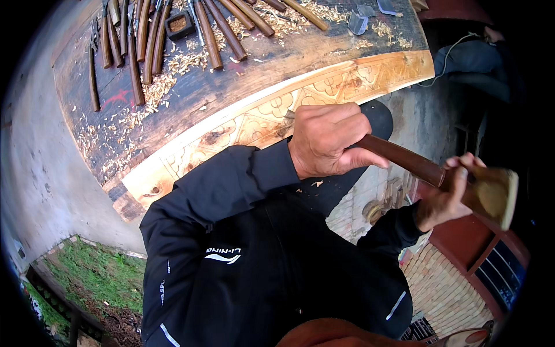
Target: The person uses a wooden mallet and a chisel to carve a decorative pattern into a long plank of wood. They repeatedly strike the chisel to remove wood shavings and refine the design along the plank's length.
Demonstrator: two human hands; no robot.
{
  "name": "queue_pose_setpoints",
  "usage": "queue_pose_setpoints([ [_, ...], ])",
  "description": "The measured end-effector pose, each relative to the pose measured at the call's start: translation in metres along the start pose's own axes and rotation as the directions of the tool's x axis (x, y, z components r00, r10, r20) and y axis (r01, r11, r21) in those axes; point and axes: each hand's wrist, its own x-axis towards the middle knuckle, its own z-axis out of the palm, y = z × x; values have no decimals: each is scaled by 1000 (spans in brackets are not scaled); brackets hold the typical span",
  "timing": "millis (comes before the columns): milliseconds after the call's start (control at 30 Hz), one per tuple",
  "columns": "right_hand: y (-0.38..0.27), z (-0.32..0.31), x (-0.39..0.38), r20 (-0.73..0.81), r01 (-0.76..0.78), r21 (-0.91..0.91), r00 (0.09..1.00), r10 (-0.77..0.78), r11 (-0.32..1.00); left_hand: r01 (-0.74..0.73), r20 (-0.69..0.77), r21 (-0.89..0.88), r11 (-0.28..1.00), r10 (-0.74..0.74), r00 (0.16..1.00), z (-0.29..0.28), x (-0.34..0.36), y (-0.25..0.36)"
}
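Observation:
My left hand [326, 139] is closed round a carving chisel with a long dark brown wooden handle [404, 156], its blade end at a pale carved board [364, 78]. The board has curving relief patterns and lies along the workbench's near edge, partly hidden behind my hand and sleeve. At the right, my right hand [448, 196] is closed on a wooden mallet [491, 196] with a broad, pale-faced head, slightly blurred, at the far end of the chisel handle. Whether mallet and handle touch I cannot tell.
Several wood-handled tools [141, 34] and a small dark box [179, 24] lie among shavings on the worn bench [87, 133]. Small metal blocks [358, 23] sit at the back. Another person's leg [468, 58] shows at the upper right. Grass [98, 272] borders the concrete at lower left.

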Motion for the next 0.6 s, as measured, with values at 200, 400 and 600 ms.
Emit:
queue_pose_setpoints([
  [200, -37, -7, 20, 120, 377, 42, 918, -379, 925, -7, -53, -29, 1000, 5, 999, 4, -1, 0],
  [400, -29, 24, 7, 409, 606, -583, 794, -449, 541, 45, 11, -34, 998, -45, 999, -3, -5, 4],
  [600, -19, 27, -12, 390, 628, -637, 763, -515, 448, 20, 48, 10, 1000, -20, 999, -17, 13, 23],
])
